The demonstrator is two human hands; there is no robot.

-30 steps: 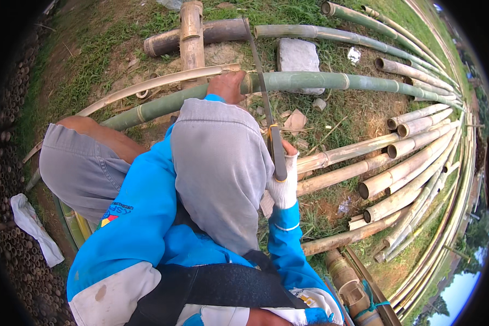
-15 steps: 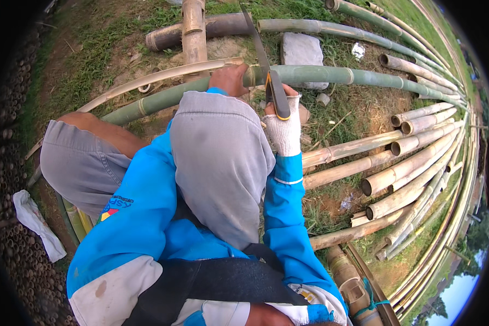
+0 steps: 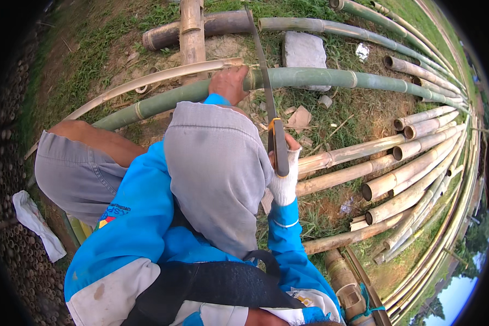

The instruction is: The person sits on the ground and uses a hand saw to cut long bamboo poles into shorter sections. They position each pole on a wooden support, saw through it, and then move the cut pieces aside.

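Note:
A green bamboo pole (image 3: 320, 77) lies crosswise in front of my knees. My left hand (image 3: 229, 85), bare, is closed over the top of it, just left of the saw blade. In my right hand (image 3: 285, 168), which wears a white knitted fingerless glove, is the handle of a hand saw (image 3: 280, 148) with black and orange grip. Its long blade points away from me and crosses the pole beside a pale node. How deep the teeth sit in the bamboo cannot be made out. My grey-clad knee (image 3: 214, 141) rises just below the pole.
Behind the pole lie a grey stone block (image 3: 304, 51), a dark bamboo piece (image 3: 223, 27) and an upright-running tan bamboo (image 3: 193, 41). A split strip (image 3: 146, 80) runs along its left. Several cut poles (image 3: 396, 176) lie right. A white cloth (image 3: 37, 223) lies at left.
My right hand has drawn the saw back toward me, so its handle sits lower and farther from the pole. My left hand stays on the bamboo.

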